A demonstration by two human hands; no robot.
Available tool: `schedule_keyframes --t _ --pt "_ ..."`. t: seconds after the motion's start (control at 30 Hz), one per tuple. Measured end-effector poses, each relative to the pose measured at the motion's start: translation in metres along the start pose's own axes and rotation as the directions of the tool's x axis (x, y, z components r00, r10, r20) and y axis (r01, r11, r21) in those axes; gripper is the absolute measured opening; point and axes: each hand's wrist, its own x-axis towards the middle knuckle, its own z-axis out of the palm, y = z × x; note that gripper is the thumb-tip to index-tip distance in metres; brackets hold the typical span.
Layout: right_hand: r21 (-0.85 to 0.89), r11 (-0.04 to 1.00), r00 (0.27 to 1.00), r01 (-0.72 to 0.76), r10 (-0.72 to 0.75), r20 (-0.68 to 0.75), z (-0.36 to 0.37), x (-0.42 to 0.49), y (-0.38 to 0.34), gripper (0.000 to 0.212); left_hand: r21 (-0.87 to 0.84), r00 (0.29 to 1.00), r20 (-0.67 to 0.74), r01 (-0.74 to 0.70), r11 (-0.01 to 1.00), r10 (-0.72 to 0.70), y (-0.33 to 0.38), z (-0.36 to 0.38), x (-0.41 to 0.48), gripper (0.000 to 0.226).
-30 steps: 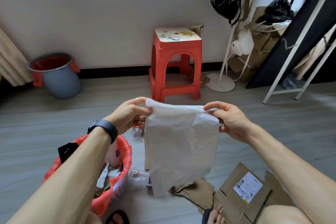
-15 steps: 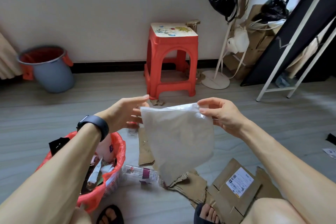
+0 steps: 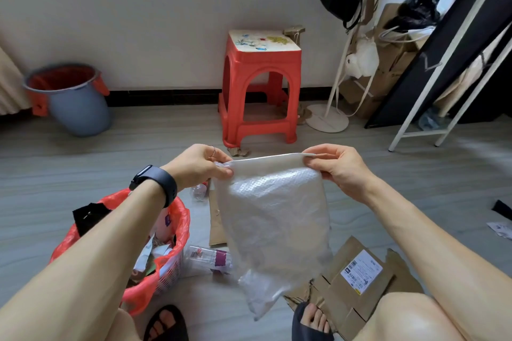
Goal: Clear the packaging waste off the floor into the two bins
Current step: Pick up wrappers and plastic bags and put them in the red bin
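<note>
Your bubble-wrap bag (image 3: 273, 219) hangs in the air on your side of the red stool (image 3: 261, 86), its top edge now pulled straighter and wider than half a second ago. Your left hand (image 3: 198, 166), which looked loose at the corner then, has closed again: thumb and fingers pinch the top left corner. Your right hand (image 3: 336, 167) pinches the top right corner as it did before. To my eye you are spreading the bag out to check or flatten it. It is off the floor but not yet in a bin, so this piece is only half done.

The pink basket bin (image 3: 169, 277) with the red liner sits to the near left of the stool, under your left forearm. It already holds paper and card scraps and a pale packet, and a black piece hangs over its rim. The grey-blue bucket (image 3: 80, 108), also red-lined, leans by the wall well left of the stool; you cannot see what is inside it.

Still on the floor on the near side of the stool: flattened cardboard with a shipping label (image 3: 357, 285), a cardboard strip (image 3: 214, 224) and a clear plastic bottle (image 3: 207, 257)
</note>
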Motion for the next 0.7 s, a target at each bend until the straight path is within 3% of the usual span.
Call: schedule_keyframes --t 0.13,0.23,0.37,0.5,0.6,0.7 --pt "-0.005 1.0 1.0 -0.002 0.002 0.03 0.003 0.0 0.002 0.01 -0.078 0.999 -0.036 -0.017 0.997 0.015 -0.001 -0.001 0.001 0.015" --pt "-0.04 0.999 0.998 -0.001 0.004 0.069 0.004 0.0 0.002 0.008 -0.033 1.0 -0.004 -0.012 0.999 0.012 -0.004 -0.002 0.0 0.017" --pt "-0.026 1.0 0.996 -0.012 0.014 0.084 0.004 0.001 0.003 0.004 -0.015 0.989 -0.144 -0.04 0.999 0.037 0.0 -0.002 0.002 0.02" --pt "0.07 0.998 0.999 -0.004 0.001 0.041 0.006 0.006 0.004 0.019 -0.102 0.972 -0.234 -0.052 0.993 0.026 0.004 -0.002 -0.001 0.019" --pt "0.117 0.993 1.0 0.002 -0.001 -0.006 0.009 0.008 0.005 0.023 -0.232 0.984 -0.176 -0.031 0.972 -0.01 0.007 -0.004 -0.007 0.015" --pt "0.095 0.995 0.999 0.007 -0.003 -0.038 0.011 0.007 0.004 0.025 -0.229 0.994 -0.107 -0.002 0.973 -0.023 0.005 -0.005 -0.006 0.019"
